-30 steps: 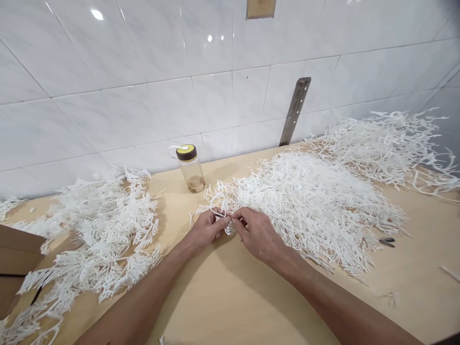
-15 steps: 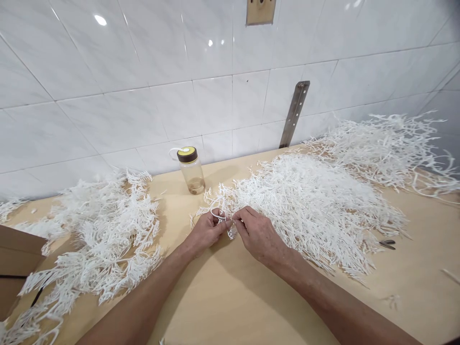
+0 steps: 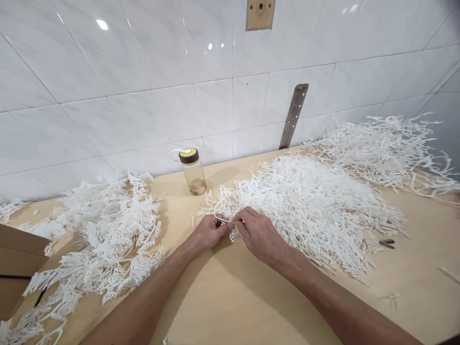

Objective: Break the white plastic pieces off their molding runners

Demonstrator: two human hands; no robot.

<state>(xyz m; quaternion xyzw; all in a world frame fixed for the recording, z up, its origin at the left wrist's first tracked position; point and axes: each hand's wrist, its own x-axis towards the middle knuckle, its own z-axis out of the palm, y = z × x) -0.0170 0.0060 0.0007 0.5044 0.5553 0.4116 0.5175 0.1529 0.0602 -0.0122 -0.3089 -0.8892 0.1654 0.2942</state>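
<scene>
My left hand is closed, thumb against fingers, on a thin white plastic stem that curves up over its fingertips. Right beside it, my right hand pinches a small white sprig whose branched tip hangs below the fingers. The fingertips of both hands nearly touch, and the join between the pieces is too small to make out. Just behind the hands spreads a large heap of white branched plastic sprigs. Another heap of bushier white sprigs lies left of my left forearm.
A clear bottle with a yellow and black lid stands behind my left hand. A metal bracket leans on the tiled wall. Longer white stems lie at the back right, small dark snips at right. A cardboard box sits far left.
The white stem's loop over my left hand has flattened and dropped lower. Both hands stay together in nearly the same place; the view has tilted slightly.
</scene>
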